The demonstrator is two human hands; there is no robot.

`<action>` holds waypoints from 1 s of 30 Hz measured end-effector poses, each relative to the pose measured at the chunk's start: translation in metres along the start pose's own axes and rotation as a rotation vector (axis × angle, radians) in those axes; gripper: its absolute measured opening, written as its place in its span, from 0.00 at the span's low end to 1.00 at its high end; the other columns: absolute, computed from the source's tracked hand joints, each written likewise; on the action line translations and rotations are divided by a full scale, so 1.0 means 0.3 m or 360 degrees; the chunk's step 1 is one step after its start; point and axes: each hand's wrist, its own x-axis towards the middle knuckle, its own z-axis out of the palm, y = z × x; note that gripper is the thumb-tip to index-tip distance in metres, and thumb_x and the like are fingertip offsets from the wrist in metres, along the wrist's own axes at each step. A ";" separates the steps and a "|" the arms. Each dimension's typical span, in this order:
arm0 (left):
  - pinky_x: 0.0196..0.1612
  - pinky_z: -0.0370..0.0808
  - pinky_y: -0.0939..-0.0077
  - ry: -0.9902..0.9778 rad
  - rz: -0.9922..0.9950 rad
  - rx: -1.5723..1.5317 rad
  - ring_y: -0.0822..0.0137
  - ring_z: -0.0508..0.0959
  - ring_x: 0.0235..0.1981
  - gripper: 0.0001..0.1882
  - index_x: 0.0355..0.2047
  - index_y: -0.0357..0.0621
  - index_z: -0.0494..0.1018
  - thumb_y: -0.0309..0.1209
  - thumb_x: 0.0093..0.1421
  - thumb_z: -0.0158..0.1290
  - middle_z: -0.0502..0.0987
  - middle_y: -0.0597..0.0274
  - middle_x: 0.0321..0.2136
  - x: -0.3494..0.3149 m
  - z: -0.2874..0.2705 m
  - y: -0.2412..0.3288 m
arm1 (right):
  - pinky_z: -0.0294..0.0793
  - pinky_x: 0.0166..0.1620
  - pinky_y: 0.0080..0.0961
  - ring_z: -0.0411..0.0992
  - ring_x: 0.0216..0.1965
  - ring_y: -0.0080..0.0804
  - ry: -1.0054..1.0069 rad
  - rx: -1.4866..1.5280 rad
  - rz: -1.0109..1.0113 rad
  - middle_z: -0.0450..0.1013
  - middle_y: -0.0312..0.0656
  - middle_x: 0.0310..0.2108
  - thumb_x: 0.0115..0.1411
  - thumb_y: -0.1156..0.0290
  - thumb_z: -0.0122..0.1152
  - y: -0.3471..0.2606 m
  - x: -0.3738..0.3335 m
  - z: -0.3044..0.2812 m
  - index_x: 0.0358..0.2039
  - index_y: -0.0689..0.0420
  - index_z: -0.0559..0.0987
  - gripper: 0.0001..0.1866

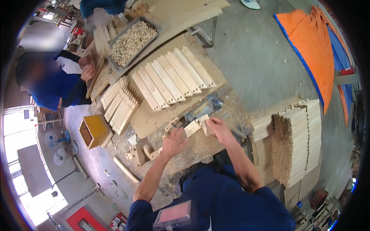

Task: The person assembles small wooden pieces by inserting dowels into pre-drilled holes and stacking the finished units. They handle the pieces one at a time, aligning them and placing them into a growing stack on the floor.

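Pinching a pale block [206,129], the right hand [218,130] holds it at the end of a wooden slat [191,129] under the curled left hand [175,142], whose grip cannot be told. This pair looks unfinished; drilled boards [169,79] lie beyond the hands.

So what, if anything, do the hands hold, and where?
Right hand: short pale wooden board, by right edge. Left hand: pale wooden strip, left end, grip unclear.
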 end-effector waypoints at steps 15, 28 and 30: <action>0.41 0.75 0.50 0.0544 -0.0981 0.0165 0.43 0.80 0.38 0.29 0.58 0.43 0.64 0.45 0.62 0.52 0.76 0.41 0.36 1.147 0.029 -0.059 | 0.76 0.38 0.24 0.77 0.35 0.26 0.0498 0.0478 -0.0191 0.78 0.40 0.35 0.67 0.68 0.54 -0.148 -0.096 -0.463 0.45 0.62 0.77 0.12; 0.42 0.74 0.57 0.0689 -0.1411 0.0020 0.48 0.76 0.39 0.17 0.46 0.41 0.72 0.37 0.61 0.55 0.73 0.47 0.43 0.111 -0.099 -0.367 | 0.77 0.40 0.26 0.78 0.36 0.29 0.0381 0.0335 -0.0049 0.79 0.40 0.37 0.66 0.67 0.58 -0.054 -0.066 -0.276 0.44 0.59 0.78 0.11; 0.45 0.73 0.54 0.0739 -0.1218 0.0309 0.46 0.75 0.44 0.18 0.47 0.38 0.70 0.34 0.60 0.56 0.73 0.44 0.42 0.040 -0.139 -0.496 | 0.78 0.38 0.26 0.79 0.37 0.29 0.0362 0.0269 -0.0050 0.79 0.38 0.37 0.65 0.66 0.59 -0.027 -0.063 -0.220 0.45 0.57 0.79 0.12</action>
